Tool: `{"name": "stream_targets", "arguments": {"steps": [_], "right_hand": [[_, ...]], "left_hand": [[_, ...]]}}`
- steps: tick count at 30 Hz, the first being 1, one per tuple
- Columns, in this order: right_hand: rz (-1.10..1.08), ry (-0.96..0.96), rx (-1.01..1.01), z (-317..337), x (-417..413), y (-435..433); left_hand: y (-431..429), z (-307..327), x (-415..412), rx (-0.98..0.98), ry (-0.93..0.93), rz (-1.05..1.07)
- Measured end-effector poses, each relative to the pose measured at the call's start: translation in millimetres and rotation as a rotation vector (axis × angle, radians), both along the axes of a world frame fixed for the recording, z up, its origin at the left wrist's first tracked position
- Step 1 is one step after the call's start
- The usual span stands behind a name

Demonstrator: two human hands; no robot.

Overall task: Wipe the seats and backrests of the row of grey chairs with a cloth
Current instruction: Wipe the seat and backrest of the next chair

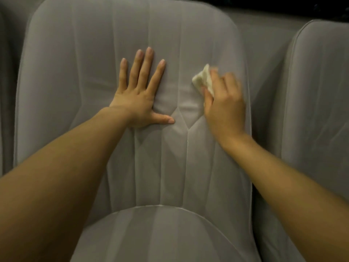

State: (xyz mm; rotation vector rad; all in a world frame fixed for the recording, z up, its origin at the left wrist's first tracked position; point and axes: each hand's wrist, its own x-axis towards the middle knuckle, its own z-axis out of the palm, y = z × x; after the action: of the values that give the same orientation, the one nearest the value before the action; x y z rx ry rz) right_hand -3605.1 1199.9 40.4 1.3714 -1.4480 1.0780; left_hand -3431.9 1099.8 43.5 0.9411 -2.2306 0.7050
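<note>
A grey padded chair fills the view, its stitched backrest (105, 44) above and its seat (160, 237) at the bottom. My left hand (139, 93) lies flat on the middle of the backrest, fingers spread, holding nothing. To its right, my right hand (224, 103) is closed around a small bunched white cloth (203, 78) and presses it against the backrest near the right edge. The right hand looks slightly blurred. Part of the cloth is hidden under the fingers.
Another grey chair (321, 91) of the row stands close on the right, with a narrow dark gap between the two. A sliver of a further grey chair (7, 72) shows at the left edge. A dark strip runs along the top right.
</note>
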Motion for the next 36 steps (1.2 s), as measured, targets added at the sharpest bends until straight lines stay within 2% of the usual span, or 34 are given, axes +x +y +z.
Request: {"name": "stream_targets", "arguments": {"steps": [3, 6, 8, 10, 12, 15, 17, 22, 25, 28, 30, 32, 36], "right_hand": [[-0.018, 0.108, 0.076, -52.1, 10.1, 13.9], [0.038, 0.105, 0.173, -70.8, 16.2, 22.8], [0.121, 0.07, 0.2, -61.3, 19.1, 26.6], [0.164, 0.031, 0.137, -39.7, 20.3, 26.8], [0.143, -0.041, 0.032, -14.0, 15.6, 17.6], [0.069, -0.084, 0.012, -4.1, 10.0, 2.6], [0.027, -0.015, 0.067, -31.8, 15.2, 2.1], [0.076, 0.1, 0.229, -108.1, 24.4, 26.4], [0.174, 0.006, 0.295, -109.3, 26.7, 36.7], [0.228, -0.082, 0.185, -80.8, 32.4, 36.4], [0.196, -0.166, 0.081, -60.4, 29.5, 26.7], [0.151, -0.201, 0.098, -58.9, 26.6, 19.6], [0.037, -0.066, 0.231, -114.5, 37.3, 28.7]], "left_hand": [[2.6, -4.4, 4.5, -0.007, -0.018, -0.007], [6.6, -25.1, 14.4, 0.024, -0.063, -0.002], [8.2, -39.8, 19.3, 0.062, -0.081, 0.018], [7.0, -47.2, 20.5, 0.077, -0.075, 0.034], [5.0, -48.4, 20.8, 0.066, -0.061, 0.038], [5.0, -47.6, 20.7, 0.047, -0.056, 0.02], [7.7, -46.6, 21.1, 0.044, -0.062, 0.012], [10.2, -48.7, 22.8, 0.065, -0.092, 0.026], [8.4, -52.9, 22.9, 0.099, -0.1, 0.057], [7.5, -54.6, 22.7, 0.092, -0.08, 0.041], [6.8, -54.9, 23.0, 0.069, -0.066, 0.036], [7.9, -54.3, 22.8, 0.052, -0.063, 0.021], [9.7, -53.5, 24.2, 0.035, -0.084, 0.018]]}}
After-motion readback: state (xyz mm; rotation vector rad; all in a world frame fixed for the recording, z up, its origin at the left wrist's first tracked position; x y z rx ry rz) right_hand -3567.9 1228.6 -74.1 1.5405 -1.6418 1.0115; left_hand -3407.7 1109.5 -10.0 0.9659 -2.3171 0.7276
